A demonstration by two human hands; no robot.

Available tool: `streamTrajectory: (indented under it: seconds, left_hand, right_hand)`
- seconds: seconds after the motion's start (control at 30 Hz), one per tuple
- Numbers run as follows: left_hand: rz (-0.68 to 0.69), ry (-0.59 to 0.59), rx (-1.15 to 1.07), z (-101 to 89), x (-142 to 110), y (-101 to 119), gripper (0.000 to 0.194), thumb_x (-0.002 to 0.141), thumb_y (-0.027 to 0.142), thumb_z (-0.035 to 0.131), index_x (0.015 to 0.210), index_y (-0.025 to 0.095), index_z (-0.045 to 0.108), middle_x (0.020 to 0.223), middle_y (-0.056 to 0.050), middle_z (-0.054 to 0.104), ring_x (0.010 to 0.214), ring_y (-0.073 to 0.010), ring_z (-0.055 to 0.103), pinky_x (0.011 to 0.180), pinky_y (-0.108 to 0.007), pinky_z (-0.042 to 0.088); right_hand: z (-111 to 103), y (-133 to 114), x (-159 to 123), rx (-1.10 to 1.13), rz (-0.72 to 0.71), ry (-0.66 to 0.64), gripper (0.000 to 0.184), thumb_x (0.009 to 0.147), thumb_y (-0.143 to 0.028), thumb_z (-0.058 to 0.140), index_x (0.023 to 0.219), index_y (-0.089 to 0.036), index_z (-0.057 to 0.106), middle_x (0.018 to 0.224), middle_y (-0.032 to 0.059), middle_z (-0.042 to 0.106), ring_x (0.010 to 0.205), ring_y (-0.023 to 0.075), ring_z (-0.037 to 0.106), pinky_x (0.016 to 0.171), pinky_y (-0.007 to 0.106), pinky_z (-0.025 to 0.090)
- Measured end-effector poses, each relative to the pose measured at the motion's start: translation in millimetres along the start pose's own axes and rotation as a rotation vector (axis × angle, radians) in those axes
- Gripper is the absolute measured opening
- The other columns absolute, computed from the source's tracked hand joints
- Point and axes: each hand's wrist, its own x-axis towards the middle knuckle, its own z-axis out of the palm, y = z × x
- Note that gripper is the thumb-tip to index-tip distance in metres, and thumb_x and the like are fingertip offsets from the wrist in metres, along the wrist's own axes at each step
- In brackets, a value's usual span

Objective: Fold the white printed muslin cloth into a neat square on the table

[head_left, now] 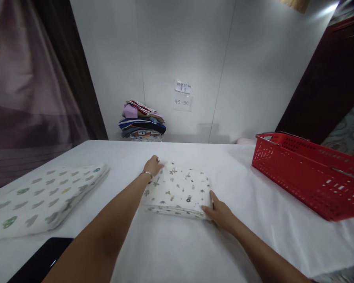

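A white cloth with small scattered prints lies folded into a flat, layered rectangle in the middle of the table. At its far left corner my left hand, with a bracelet on the wrist, is closed on the edge. My right hand grips the near right corner, thumb on top and other fingers along the side. The fingertips under the fabric are hidden.
Another folded white cloth with grey and green shapes lies at the left, a black flat object near it. A red basket stands at the right. Folded textiles are stacked by the back wall, which bears paper signs.
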Motion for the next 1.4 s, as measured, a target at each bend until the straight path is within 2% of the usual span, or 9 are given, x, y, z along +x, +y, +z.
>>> streamTrajectory:
  seconds: [0.1,0.17,0.33,0.53,0.67,0.83,1.07,1.23,1.4]
  left_hand:
    - [0.002,-0.019,0.024,9.0,12.0,-4.2,0.055,0.071,0.03,0.059,0.12,0.012,0.039,0.12,-0.016,0.052,0.108,-0.0241,0.051,0.085,-0.03,0.039]
    - [0.011,-0.039,0.029,15.3,8.4,-7.6,0.062,0.071,0.032,0.059,0.124,0.01,0.036,0.129,-0.018,0.044,0.117,-0.0252,0.044,0.092,-0.031,0.036]
    - [0.247,-0.026,0.047,18.9,-46.7,-5.2,0.057,0.08,0.041,0.047,0.127,0.01,0.039,0.136,-0.013,0.038,0.125,-0.0227,0.034,0.103,-0.031,0.027]
    - [0.724,-0.082,0.098,30.5,-136.9,-7.9,0.065,0.076,0.053,0.051,0.133,0.026,0.035,0.14,-0.002,0.033,0.127,-0.0262,0.03,0.109,-0.041,0.015]
    - [0.791,-0.087,0.142,39.7,-145.1,-16.8,0.051,0.08,0.039,0.05,0.13,0.034,0.038,0.136,0.002,0.039,0.126,-0.0227,0.033,0.109,-0.039,0.015]
    - [0.758,-0.086,0.228,34.1,-103.0,-27.7,0.042,0.081,0.021,0.046,0.121,0.034,0.048,0.134,0.004,0.042,0.126,-0.0217,0.032,0.109,-0.039,0.007]
    - [0.456,-0.041,0.243,30.2,-59.2,-35.2,0.057,0.072,0.006,0.039,0.122,0.03,0.048,0.138,0.0,0.036,0.13,-0.0198,0.025,0.106,-0.046,0.012]
    - [0.518,-0.076,0.14,26.1,-94.8,-10.1,0.053,0.068,0.006,0.036,0.113,0.024,0.057,0.128,0.0,0.049,0.126,-0.0175,0.032,0.106,-0.041,0.019]
    - [0.683,-0.144,-0.006,22.3,-158.5,12.2,0.038,0.078,0.018,0.039,0.111,0.025,0.057,0.116,0.0,0.058,0.112,-0.0172,0.046,0.105,-0.04,0.022]
  right_hand:
    - [-0.5,-6.5,-0.2,0.033,0.023,-0.06,0.082,0.08,-0.055,0.041,0.141,-0.014,0.006,0.091,0.0085,0.066,0.078,0.0212,0.061,0.066,0.028,0.042]
    - [-9.3,-5.0,12.4,-0.028,0.012,0.011,0.077,0.08,-0.054,0.041,0.14,-0.014,0.013,0.096,0.0102,0.064,0.083,0.0216,0.06,0.068,0.029,0.043]
    - [-36.6,-5.8,78.7,-0.142,-0.17,0.166,0.055,0.084,-0.041,0.041,0.131,-0.012,0.038,0.128,0.0128,0.046,0.115,0.0224,0.044,0.094,0.031,0.035]
    - [-40.6,-25.3,151.4,-0.185,-0.169,-0.105,0.06,0.072,-0.034,0.062,0.126,-0.014,0.046,0.127,0.011,0.049,0.113,0.0232,0.048,0.096,0.031,0.036]
    - [-39.9,-22.8,170.1,-0.189,-0.131,-0.155,0.067,0.057,-0.038,0.073,0.117,-0.016,0.055,0.122,0.0105,0.054,0.112,0.0278,0.049,0.094,0.035,0.037]
    - [-48.5,3.4,146.3,-0.16,-0.055,-0.114,0.05,0.055,-0.044,0.072,0.096,-0.017,0.064,0.103,0.0097,0.063,0.101,0.028,0.054,0.085,0.035,0.041]
    - [-42.5,41.7,49.1,0.214,0.11,-0.21,0.043,0.067,-0.059,0.057,0.072,-0.017,0.056,0.059,0.0011,0.057,0.05,0.0124,0.051,0.046,0.023,0.038]
    - [-45.9,42.9,30.7,0.296,0.134,-0.174,0.05,0.068,-0.066,0.05,0.067,-0.016,0.056,0.055,0.0013,0.054,0.05,0.0111,0.048,0.048,0.023,0.038]
    - [-39.4,32.0,34.8,0.315,0.121,-0.062,0.052,0.073,-0.057,0.051,0.102,-0.015,0.059,0.093,0.0081,0.063,0.074,0.0162,0.057,0.061,0.024,0.044]
